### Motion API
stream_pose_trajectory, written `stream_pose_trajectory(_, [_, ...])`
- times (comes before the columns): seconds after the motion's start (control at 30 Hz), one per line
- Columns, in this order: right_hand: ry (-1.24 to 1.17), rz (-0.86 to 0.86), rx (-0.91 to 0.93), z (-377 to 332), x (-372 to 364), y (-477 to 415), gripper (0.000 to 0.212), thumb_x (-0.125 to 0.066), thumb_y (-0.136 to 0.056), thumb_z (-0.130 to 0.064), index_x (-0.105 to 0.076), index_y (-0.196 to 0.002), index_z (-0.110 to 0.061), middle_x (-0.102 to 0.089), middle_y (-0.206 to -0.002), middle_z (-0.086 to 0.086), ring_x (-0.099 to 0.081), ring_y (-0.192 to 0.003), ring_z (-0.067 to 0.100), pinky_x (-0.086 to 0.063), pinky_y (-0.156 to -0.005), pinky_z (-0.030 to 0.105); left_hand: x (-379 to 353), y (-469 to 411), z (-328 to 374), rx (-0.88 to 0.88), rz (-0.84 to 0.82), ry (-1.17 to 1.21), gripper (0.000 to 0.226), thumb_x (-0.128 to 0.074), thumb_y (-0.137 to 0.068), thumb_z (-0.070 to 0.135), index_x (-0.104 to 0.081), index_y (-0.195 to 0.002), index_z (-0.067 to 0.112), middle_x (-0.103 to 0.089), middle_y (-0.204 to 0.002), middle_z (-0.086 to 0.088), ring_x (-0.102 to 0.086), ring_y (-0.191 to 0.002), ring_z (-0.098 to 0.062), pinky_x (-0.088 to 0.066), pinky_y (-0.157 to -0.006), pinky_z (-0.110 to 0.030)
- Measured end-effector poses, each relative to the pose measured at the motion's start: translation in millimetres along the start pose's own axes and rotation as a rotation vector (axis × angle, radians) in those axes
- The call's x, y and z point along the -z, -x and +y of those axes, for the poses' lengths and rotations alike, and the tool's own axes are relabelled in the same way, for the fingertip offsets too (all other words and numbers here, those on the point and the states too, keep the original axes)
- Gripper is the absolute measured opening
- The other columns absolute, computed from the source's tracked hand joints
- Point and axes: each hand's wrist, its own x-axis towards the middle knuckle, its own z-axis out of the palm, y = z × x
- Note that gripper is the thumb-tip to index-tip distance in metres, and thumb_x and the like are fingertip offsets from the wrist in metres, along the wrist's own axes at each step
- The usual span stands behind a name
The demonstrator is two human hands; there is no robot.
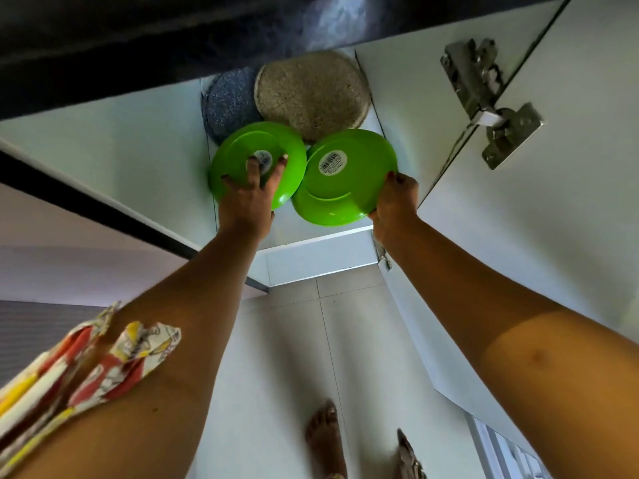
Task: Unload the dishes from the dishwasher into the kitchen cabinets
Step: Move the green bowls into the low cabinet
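**Q:** What was the state of the left hand (247, 198)?

**A:** It was released. Its fingers (253, 165) were spread and nearly straight, pressed flat on the underside of the left plate (228, 157). Two fingertips flanked the label at the plate's centre. The green plate faced the palm, bottom outward.

**Q:** And the right hand (394, 198)?

**A:** It was grasping. The fingers were curled round the near rim of the right plate (345, 188), with one fingertip (392, 175) lying on the underside. The rest of the green plate extended away from the fingertips, toward the left hand. Its label (332, 163) was uncovered.

**Q:** Where were the plates relative to each other?

**A:** They were side by side inside the cabinet (138, 126), with rims overlapping between the two hands. I cannot tell whether they rested on a shelf.

**Q:** What lay beyond the fingertips?

**A:** A tan speckled dish (311, 95) and a grey speckled dish (228, 102) lay there, both partly covered by the green plates. A metal hinge (498, 108) sat well apart from the right-hand fingers, on their outer side.
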Motion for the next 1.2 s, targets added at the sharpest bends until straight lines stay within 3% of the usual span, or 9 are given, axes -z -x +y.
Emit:
stream_pose_trajectory(0.17, [-0.001, 0.113, 0.144, -13.0, -0.7, 5.8, 0.011, -0.037, -0.101, -0.013, -0.047, -0.100, -0.011, -0.053, -0.089, 0.007, -0.049, -0.084, 0.021, -0.042, -0.070, 0.031, -8.4, -5.7, -2.5, 0.028, -0.006, 0.074, 0.088, -0.059, -0.084, 0.051, -0.001, -0.149, 0.040, -0.007, -0.158, -0.014, -0.024, -0.128, -0.062, -0.045, -0.089, -0.060])
stream_pose_trajectory(0.3, [0.022, 0.123, 0.225, -25.0, -9.2, 20.2, 0.029, -0.032, -0.103, -0.014, -0.043, -0.125, 0.000, -0.057, -0.115, 0.015, -0.051, -0.089, 0.022, -0.034, -0.060, 0.019, -13.4, -10.1, -5.3, 0.007, -0.015, 0.133, 0.084, -0.059, -0.086, 0.047, -0.003, -0.148, 0.042, -0.001, -0.159, -0.011, -0.014, -0.133, -0.060, -0.042, -0.090, -0.064])
stream_pose_trajectory(0.4, [0.013, 0.178, 0.283, -34.6, -16.8, 27.5, 0.029, -0.031, -0.102, -0.009, -0.042, -0.126, 0.004, -0.056, -0.121, 0.019, -0.049, -0.087, 0.021, -0.035, -0.046, 0.011, -14.8, -13.1, -8.5, 0.005, -0.034, 0.163, 0.078, -0.056, -0.089, 0.042, -0.003, -0.147, 0.044, 0.003, -0.159, -0.008, -0.007, -0.136, -0.057, -0.039, -0.093, -0.065])
stream_pose_trajectory(0.5, [-0.046, 0.190, 0.326, -41.1, -22.0, 31.3, 0.028, -0.032, -0.101, -0.006, -0.044, -0.125, 0.005, -0.057, -0.117, 0.018, -0.049, -0.085, 0.019, -0.037, -0.048, 0.002, -15.1, -15.7, -11.7, -0.008, -0.026, 0.159, 0.074, -0.054, -0.092, 0.038, -0.006, -0.147, 0.043, 0.003, -0.159, -0.007, -0.003, -0.138, -0.055, -0.038, -0.094, -0.065])
stream_pose_trajectory(0.67, [-0.109, 0.130, 0.190, -38.5, -43.0, 24.7, 0.031, -0.032, -0.102, -0.012, -0.047, -0.124, 0.004, -0.058, -0.112, 0.020, -0.048, -0.088, 0.020, -0.038, -0.071, 0.025, -7.9, -31.0, -16.9, -0.007, -0.041, 0.138, 0.061, -0.048, -0.096, 0.028, -0.017, -0.148, 0.037, 0.002, -0.159, -0.009, 0.001, -0.140, -0.051, -0.036, -0.099, -0.061])
stream_pose_trajectory(0.77, [-0.144, 0.138, 0.086, -32.3, -50.4, 14.0, 0.032, -0.032, -0.101, -0.012, -0.051, -0.121, 0.004, -0.058, -0.119, 0.022, -0.048, -0.088, 0.021, -0.038, -0.072, 0.027, -2.6, -37.7, -18.2, -0.026, -0.053, 0.108, 0.059, -0.048, -0.096, 0.022, -0.021, -0.148, 0.029, -0.003, -0.159, -0.009, -0.002, -0.141, -0.049, -0.034, -0.102, -0.057])
stream_pose_trajectory(0.93, [-0.362, 0.148, -0.067, -26.9, -55.5, 9.3, 0.033, -0.030, -0.099, -0.009, -0.051, -0.122, 0.002, -0.056, -0.125, 0.021, -0.054, -0.097, 0.028, -0.041, -0.078, 0.032, -3.5, -44.2, -17.7, -0.020, 0.115, 0.283, 0.062, -0.053, -0.092, 0.013, -0.025, -0.145, 0.002, -0.024, -0.152, -0.014, -0.029, -0.134, -0.036, -0.034, -0.108, -0.044])
stream_pose_trajectory(1.07, [-0.424, 0.108, -0.150, -24.3, -59.4, 9.1, 0.037, -0.029, -0.099, -0.016, -0.044, -0.133, -0.011, -0.053, -0.129, 0.015, -0.048, -0.094, 0.026, -0.040, -0.082, 0.032, -9.4, -45.8, -22.3, -0.104, 0.149, 0.386, 0.076, -0.062, -0.085, 0.015, -0.020, -0.149, 0.007, -0.033, -0.147, -0.020, -0.037, -0.129, -0.038, -0.030, -0.109, -0.042])
stream_pose_trajectory(1.2, [0.012, 0.056, -0.049, -12.5, -63.1, 0.0, 0.049, -0.037, -0.098, -0.020, -0.025, -0.145, -0.021, -0.040, -0.141, 0.014, -0.049, -0.112, 0.034, -0.043, -0.088, 0.039, -12.2, -46.6, -17.8, -0.153, 0.041, 0.269, 0.087, -0.064, -0.085, 0.032, -0.008, -0.151, 0.024, -0.022, -0.153, -0.019, -0.031, -0.132, -0.042, -0.029, -0.109, -0.045])
